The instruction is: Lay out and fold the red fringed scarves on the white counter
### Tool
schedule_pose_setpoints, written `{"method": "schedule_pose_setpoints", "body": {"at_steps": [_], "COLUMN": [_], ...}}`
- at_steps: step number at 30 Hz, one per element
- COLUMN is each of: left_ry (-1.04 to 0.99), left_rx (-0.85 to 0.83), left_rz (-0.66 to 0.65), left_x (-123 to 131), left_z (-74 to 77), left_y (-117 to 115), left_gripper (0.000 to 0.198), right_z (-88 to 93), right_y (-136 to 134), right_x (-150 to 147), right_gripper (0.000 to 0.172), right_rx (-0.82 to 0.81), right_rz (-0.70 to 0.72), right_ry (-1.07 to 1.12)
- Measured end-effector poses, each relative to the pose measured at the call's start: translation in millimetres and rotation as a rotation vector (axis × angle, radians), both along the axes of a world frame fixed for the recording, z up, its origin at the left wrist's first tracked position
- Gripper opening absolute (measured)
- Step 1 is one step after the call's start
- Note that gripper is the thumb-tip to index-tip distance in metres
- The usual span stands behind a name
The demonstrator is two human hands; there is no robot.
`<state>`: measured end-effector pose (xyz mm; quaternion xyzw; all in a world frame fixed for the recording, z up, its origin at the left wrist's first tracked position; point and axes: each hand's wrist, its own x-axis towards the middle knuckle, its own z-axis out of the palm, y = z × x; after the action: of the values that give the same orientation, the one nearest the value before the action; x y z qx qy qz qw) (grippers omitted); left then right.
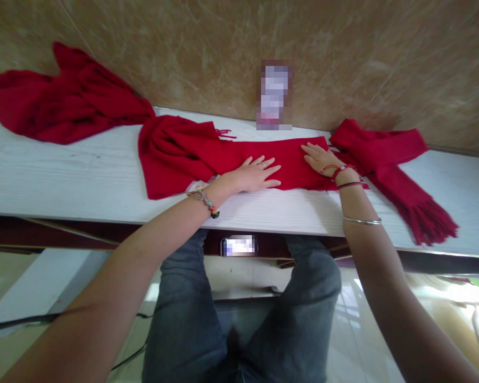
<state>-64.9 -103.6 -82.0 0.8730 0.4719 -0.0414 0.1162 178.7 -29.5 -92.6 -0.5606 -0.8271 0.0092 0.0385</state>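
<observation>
A red scarf point(289, 162) lies across the white table, its right part smoothed flat and its left part bunched in loose folds with a bit of fringe showing. My left hand point(257, 174) rests palm down on the middle of the flat part, fingers spread, a ring on one finger. Near the scarf's right end lies my right hand point(319, 157), also flat, with its fingers stretched out. Right beside that end is a second red scarf point(391, 165), folded across itself, with its fringe toward the front edge. Neither hand grips the cloth.
A heap of red cloth point(72, 101) sits at the left, against the brown marbled wall point(183, 48). A blurred-out upright item point(274, 96) stands by the wall. Below the front edge of the white table point(83, 181), a device with a blurred screen point(239, 246) lies between my knees.
</observation>
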Motion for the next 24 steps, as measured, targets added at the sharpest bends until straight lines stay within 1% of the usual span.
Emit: {"method": "schedule_pose_setpoints", "body": {"at_steps": [2,4,6,8,10,13,15,18,21,24], "left_ry": [0.001,-0.005,-0.021,-0.046,-0.072,-0.084,-0.067,-0.035,-0.037,-0.134], "left_rx": [-0.005,-0.007,0.007,0.049,0.107,0.167,0.203,0.262,0.279,0.362], "left_rz": [0.000,0.005,0.014,0.029,0.062,0.140,0.187,0.232,0.236,0.213], "left_x": [1,1,0,-1,-4,-16,-30,-61,-99,-135], "left_z": [1.8,2.3,0.9,-1.7,-4.1,-4.6,-2.4,2.5,6.9,10.0], "left_y": [-2,-2,-2,0,4,13,19,28,34,36], "left_gripper": [0.062,0.061,0.060,0.059,0.059,0.059,0.058,0.053,0.052,0.050], "right_z": [4.5,11.3,18.9,24.0,23.7,12.7,3.0,-6.6,-8.6,-7.1], "right_y": [-3,-8,-17,-25,-32,-36,-35,-30,-26,-25], "right_x": [1,-3,-12,-26,-43,-65,-74,-77,-74,-71], "right_gripper": [0.052,0.050,0.049,0.048,0.047,0.045,0.045,0.046,0.046,0.046], "right_rx": [0.009,0.062,0.150,0.217,0.222,0.165,0.101,0.032,0.027,0.021], "right_rz": [-0.002,0.014,0.051,0.121,0.223,0.379,0.430,0.442,0.465,0.480], "right_ry": [0.008,0.025,0.059,0.099,0.118,0.083,0.019,-0.041,-0.021,0.006]}}
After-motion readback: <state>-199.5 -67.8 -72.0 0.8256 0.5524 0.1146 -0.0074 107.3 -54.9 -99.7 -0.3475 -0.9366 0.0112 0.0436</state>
